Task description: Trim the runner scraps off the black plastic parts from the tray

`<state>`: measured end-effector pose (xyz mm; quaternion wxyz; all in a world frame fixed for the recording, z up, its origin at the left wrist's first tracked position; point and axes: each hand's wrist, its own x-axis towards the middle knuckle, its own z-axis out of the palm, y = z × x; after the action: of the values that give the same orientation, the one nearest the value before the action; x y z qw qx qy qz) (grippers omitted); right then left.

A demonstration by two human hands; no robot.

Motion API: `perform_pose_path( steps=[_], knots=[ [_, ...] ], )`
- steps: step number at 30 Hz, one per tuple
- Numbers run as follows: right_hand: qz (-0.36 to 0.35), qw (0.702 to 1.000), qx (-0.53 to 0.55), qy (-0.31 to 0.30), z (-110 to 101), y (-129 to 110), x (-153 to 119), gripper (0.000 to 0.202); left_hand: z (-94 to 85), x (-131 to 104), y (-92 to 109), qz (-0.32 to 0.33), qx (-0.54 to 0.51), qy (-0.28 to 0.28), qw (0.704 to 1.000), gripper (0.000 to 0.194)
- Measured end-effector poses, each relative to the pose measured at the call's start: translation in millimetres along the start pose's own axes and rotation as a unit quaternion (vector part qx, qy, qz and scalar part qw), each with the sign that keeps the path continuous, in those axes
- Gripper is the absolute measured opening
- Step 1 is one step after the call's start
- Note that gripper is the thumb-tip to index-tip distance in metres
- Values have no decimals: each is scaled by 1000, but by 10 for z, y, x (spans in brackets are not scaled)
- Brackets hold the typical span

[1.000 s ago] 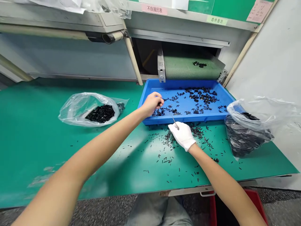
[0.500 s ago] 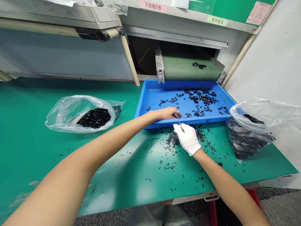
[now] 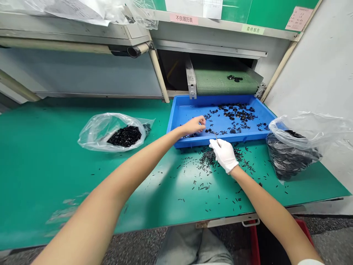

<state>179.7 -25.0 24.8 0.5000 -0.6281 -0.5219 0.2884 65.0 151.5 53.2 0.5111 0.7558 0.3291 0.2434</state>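
My bare left hand (image 3: 195, 125) is over the front left part of the blue tray (image 3: 182, 141). Its fingers are curled in, and whatever they may hold is hidden. In a white glove, my right hand (image 3: 224, 154) grips a thin metal tool (image 3: 217, 139) at the tray's front rim, its tip pointing away from me. The tool's exact kind is too small to tell. Small black parts (image 3: 209, 131) lie in the tray near the tip. Below the gloved hand, a heap of short black slivers (image 3: 209, 157) is spread on the green table (image 3: 165, 198).
Round black pieces (image 3: 239, 113) and black scraps lie farther back in the tray. A green conveyor belt (image 3: 226, 84) ends above its back edge. Open plastic bags of black parts stand at left (image 3: 124, 136) and right (image 3: 292, 154). A red bin (image 3: 255, 243) is below the table.
My left hand has drawn away from the tool's tip, leftward and farther over the tray. My right hand still holds the tool near the rim. The whole view has shifted slightly.
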Motion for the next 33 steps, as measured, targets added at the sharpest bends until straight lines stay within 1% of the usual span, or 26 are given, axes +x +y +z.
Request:
perform_pose_path(
  steps=[2,4,5,7,9,10,11,13,15,17,19,20,21,22,24,26,28,29,31,32,33],
  knots=[
    [24,998,53,12,-11,-28,-1,35,-89,-189,85,-7,-41,63,997,11],
    [31,994,99,15,-9,-68,-21,30,-91,-507,177,-19,-109,95,989,10],
    [20,993,115,9,-1,-90,-40,30,-47,-703,213,-31,-153,94,983,14],
    [-40,991,127,-21,23,-128,-96,34,121,-1107,245,-84,-303,59,947,27],
    [-121,984,107,-81,50,-153,-158,31,338,-1436,210,-151,-398,14,905,26],
    [-148,977,92,-120,58,-159,-185,27,439,-1548,171,-177,-425,0,888,23],
    [-160,971,78,-160,63,-161,-206,22,524,-1623,123,-194,-443,-6,875,21],
    [-154,959,48,-234,64,-155,-228,15,638,-1681,17,-211,-456,-6,865,22],
    [-154,950,19,-271,64,-143,-233,11,693,-1677,-75,-219,-439,-11,871,23],
    [-176,947,-23,-266,79,-136,-245,7,723,-1673,-134,-227,-414,-22,881,20],
    [-184,949,-67,-246,112,-138,-277,4,743,-1697,-165,-233,-399,-24,886,18],
    [-170,952,-80,-243,132,-143,-298,6,749,-1715,-173,-233,-396,-21,888,19],
    [-139,956,-83,-245,151,-149,-319,8,748,-1734,-178,-230,-389,-17,892,25],
    [-93,961,-72,-251,167,-158,-337,10,740,-1752,-181,-223,-375,-16,900,33],
    [8,968,-19,-249,187,-174,-359,12,702,-1775,-185,-186,-320,-19,929,46],
    [77,972,34,-218,200,-184,-365,14,654,-1786,-184,-128,-248,-19,960,47],
    [95,981,61,-160,217,-179,-372,19,630,-1794,-175,-78,-198,-10,977,38],
    [94,985,64,-128,230,-169,-379,20,634,-1800,-168,-65,-187,-7,980,32],
    [81,992,49,-82,260,-141,-401,19,675,-1815,-151,-66,-182,-3,981,26],
    [72,994,35,-75,271,-126,-412,19,703,-1822,-144,-72,-184,-1,980,23],
    [62,995,19,-81,277,-113,-419,18,731,-1827,-140,-79,-189,1,979,21]
  ],
)
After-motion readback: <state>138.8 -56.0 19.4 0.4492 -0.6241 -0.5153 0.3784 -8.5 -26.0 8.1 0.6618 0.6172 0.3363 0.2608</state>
